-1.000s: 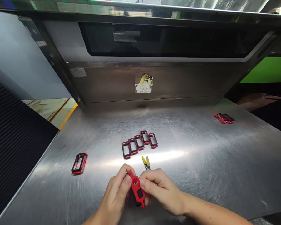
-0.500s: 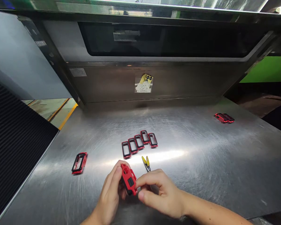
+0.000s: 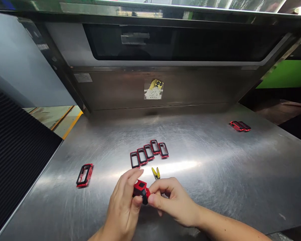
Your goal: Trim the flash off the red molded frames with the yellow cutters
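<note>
Turned since the earlier frame, the red-and-black case shows its short end. Leftmost, one similar frame lies alone on the worktop. Left hand loosely grips the case between thumb and fingers, near a staggered row of frames. Beside the yellow-handled tool, the right hand pinches the case's right edge. Far right lie similar pieces. Working that edge seems the step in hand; the next move likely calls for a steadier left hold.

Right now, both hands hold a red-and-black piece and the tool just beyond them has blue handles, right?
Not quite: the head view shows yellow handles, not blue. The left hand and right hand do hold the red-and-black piece.
</note>
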`<action>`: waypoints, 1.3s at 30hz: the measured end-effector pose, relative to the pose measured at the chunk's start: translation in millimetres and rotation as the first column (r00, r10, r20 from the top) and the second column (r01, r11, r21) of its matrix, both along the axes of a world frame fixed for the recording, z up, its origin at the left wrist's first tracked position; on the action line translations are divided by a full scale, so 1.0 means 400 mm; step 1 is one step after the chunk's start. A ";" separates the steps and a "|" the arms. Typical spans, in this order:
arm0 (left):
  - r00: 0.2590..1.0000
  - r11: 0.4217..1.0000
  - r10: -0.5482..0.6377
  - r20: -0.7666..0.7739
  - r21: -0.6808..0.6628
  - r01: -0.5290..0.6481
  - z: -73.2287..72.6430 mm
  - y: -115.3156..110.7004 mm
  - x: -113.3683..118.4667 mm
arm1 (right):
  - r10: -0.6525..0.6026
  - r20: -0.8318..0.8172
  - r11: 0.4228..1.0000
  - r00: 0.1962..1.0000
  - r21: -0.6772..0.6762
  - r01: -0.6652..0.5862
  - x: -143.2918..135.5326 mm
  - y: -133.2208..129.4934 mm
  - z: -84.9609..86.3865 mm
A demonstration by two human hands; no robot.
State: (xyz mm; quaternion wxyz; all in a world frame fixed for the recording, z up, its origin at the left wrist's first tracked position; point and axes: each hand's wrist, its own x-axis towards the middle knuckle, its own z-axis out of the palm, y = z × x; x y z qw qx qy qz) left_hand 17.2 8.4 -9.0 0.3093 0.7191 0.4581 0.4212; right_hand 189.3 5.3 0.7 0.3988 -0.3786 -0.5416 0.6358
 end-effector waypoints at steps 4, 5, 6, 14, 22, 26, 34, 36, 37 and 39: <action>0.980 0.979 -0.189 -0.058 0.063 0.193 0.004 0.012 -0.010 | 0.061 -0.085 0.997 0.994 -0.045 -0.066 0.004 0.005 -0.002; 0.975 0.975 -0.218 -0.046 0.033 0.220 0.011 0.015 -0.009 | 0.072 -0.096 0.996 0.993 -0.048 -0.077 0.005 0.006 -0.001; 0.971 0.972 -0.235 -0.032 0.000 0.235 0.017 0.017 -0.007 | 0.077 -0.102 0.996 0.992 -0.046 -0.083 0.006 0.005 0.001; 0.960 0.952 -0.272 0.071 -0.124 0.279 0.019 0.016 -0.002 | 0.068 -0.086 0.998 0.994 0.000 -0.069 0.006 0.001 0.012; 0.971 0.932 -0.225 0.077 -0.273 0.238 0.036 0.012 0.003 | 0.036 -0.039 0.999 0.999 -0.005 -0.036 0.005 0.001 0.006; 0.966 0.891 -0.231 0.115 -0.373 0.258 0.035 0.011 0.007 | 0.017 -0.025 0.999 1.000 0.028 -0.017 0.003 0.000 0.009; 0.998 0.852 0.020 0.055 -0.524 0.012 0.037 -0.004 0.010 | 0.016 0.068 0.994 0.998 0.109 -0.024 -0.001 -0.003 0.014; 0.987 0.781 -0.060 0.147 -0.609 0.138 0.033 0.001 0.013 | 0.041 0.042 0.995 0.998 0.084 -0.045 -0.003 -0.003 0.014; 0.975 0.737 -0.099 0.199 -0.644 0.206 0.030 0.005 0.014 | 0.053 0.027 0.996 0.998 0.070 -0.055 -0.004 -0.002 0.014; 0.954 0.670 -0.125 0.273 -0.686 0.285 0.021 0.011 0.015 | 0.058 0.018 0.998 0.998 0.031 -0.058 -0.004 0.000 0.012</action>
